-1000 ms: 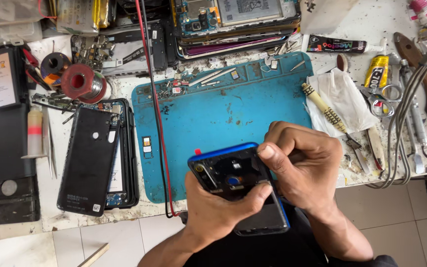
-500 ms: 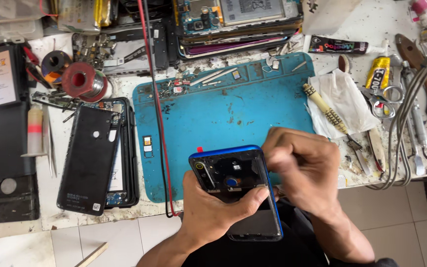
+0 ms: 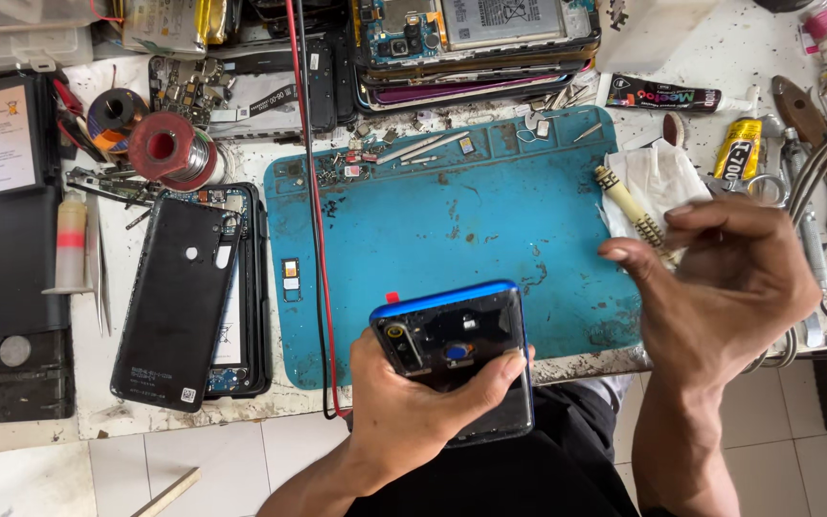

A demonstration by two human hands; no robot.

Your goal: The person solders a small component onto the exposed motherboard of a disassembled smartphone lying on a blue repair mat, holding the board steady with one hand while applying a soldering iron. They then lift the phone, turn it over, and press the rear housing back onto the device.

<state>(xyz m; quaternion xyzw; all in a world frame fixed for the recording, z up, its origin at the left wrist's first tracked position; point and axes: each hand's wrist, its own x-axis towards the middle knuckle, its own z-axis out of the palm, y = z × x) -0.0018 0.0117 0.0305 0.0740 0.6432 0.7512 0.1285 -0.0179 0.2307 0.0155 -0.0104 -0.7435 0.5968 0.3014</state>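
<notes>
**Head view: glossy phone held by one hand over the bench edge**

Head camera looks down on a cluttered repair bench. The left hand (image 3: 413, 421) grasps a blue-edged phone (image 3: 457, 354) back-up, thumb across its lower glass, just in front of the teal work mat (image 3: 452, 230). The right hand (image 3: 729, 287) hovers apart over the mat's right edge, fingers loosely curled and pinched; whether it holds anything I cannot tell. That phone looks light and stiff, but the glossy back seems slippery and breakable, so gripping the side rails appears safest. A black back cover (image 3: 179, 302) lies to the left.
</notes>
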